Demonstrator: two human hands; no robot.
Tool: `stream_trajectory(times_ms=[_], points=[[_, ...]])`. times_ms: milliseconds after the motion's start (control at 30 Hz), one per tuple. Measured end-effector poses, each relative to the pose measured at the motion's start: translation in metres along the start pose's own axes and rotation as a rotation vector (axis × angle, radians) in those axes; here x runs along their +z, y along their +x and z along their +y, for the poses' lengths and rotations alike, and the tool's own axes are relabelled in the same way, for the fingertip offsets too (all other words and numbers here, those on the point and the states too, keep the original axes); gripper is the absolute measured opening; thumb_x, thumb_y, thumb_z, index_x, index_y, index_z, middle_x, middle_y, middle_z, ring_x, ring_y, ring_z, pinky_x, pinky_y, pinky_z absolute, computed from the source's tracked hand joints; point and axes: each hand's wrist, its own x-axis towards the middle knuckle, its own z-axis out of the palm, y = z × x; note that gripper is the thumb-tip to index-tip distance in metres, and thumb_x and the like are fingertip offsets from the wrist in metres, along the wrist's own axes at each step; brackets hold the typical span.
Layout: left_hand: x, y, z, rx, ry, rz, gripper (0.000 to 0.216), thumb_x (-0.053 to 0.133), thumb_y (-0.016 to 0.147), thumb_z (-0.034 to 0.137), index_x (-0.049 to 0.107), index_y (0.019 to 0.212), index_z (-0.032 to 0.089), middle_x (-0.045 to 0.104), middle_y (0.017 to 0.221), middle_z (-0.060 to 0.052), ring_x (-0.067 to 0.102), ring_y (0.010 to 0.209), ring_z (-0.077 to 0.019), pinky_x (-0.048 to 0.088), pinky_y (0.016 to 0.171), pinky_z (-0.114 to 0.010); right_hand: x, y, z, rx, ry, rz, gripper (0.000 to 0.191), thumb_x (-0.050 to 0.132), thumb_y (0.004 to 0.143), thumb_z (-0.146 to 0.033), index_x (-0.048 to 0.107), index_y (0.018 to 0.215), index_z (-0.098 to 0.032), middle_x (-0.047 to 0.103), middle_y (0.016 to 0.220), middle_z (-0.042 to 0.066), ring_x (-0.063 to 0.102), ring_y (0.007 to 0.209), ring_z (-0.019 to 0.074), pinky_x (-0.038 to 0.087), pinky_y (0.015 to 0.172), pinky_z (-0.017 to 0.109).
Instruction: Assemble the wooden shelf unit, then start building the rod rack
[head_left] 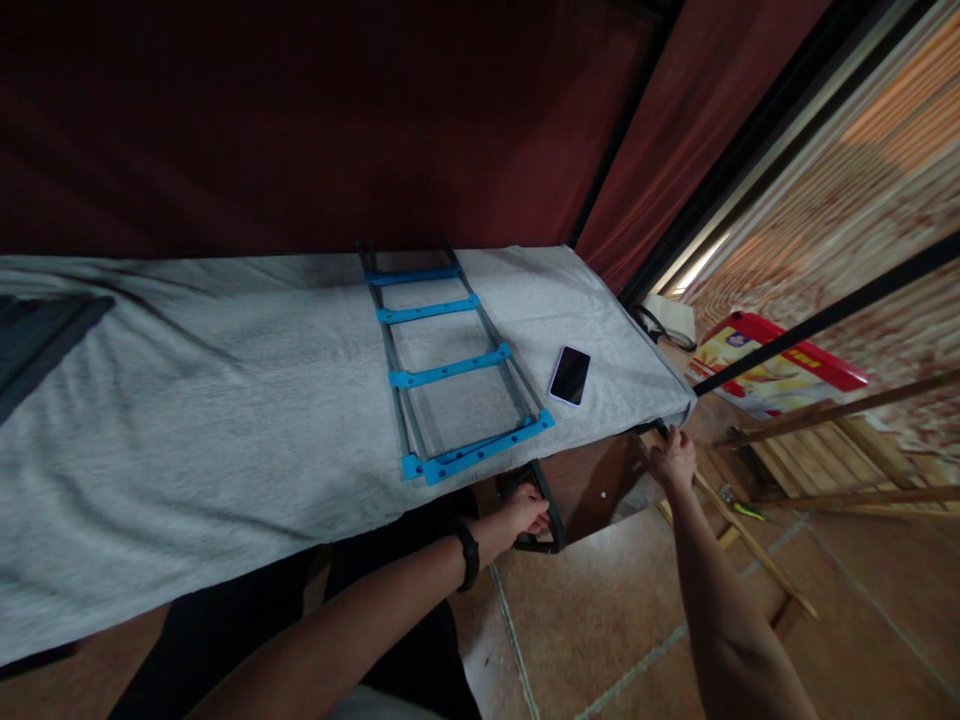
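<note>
My left hand, a dark band on its wrist, has its fingers curled at a black metal frame below the edge of the grey sheet. Further right, my right hand is closed at another black bar by the corner of the sheet. Between the two hands is a brown board with a small white spot on it. On the sheet above lies a folding frame of dark thin bars joined by blue strips. A phone with a dark screen lies to its right.
The sheet covers a long bed-like surface along a dark red wall. Dark folded cloth lies at far left. To the right are a red-and-yellow box, a slanting black pole and wooden slats over tiled floor.
</note>
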Motion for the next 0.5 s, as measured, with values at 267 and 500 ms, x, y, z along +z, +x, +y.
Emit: stream_trajectory(times_ms=[267, 500], points=[[-0.018, -0.012, -0.004, 0.047, 0.069, 0.022, 0.009, 0.059, 0.079, 0.012, 0.058, 0.085, 0.018, 0.059, 0.064, 0.003, 0.056, 0.056, -0.0106, 0.042, 0.06, -0.023, 0.004, -0.016, -0.001, 0.024, 0.021, 0.098, 0.066, 0.05, 0.084, -0.032, 0.04, 0.147, -0.015, 0.037, 0.151, 0.024, 0.034, 0.14, 0.0428, 0.035, 0.108, 0.058], [-0.069, -0.049, -0.017, 0.094, 0.162, -0.005, 0.009, 0.065, 0.071, 0.013, 0.061, 0.078, 0.017, 0.057, 0.057, 0.004, 0.054, 0.055, -0.0108, 0.036, 0.054, -0.021, -0.003, -0.049, -0.019, -0.058, 0.11, 0.199, 0.066, 0.047, 0.086, -0.033, 0.037, 0.148, -0.012, 0.035, 0.151, 0.026, 0.036, 0.139, 0.0423, 0.034, 0.109, 0.056]])
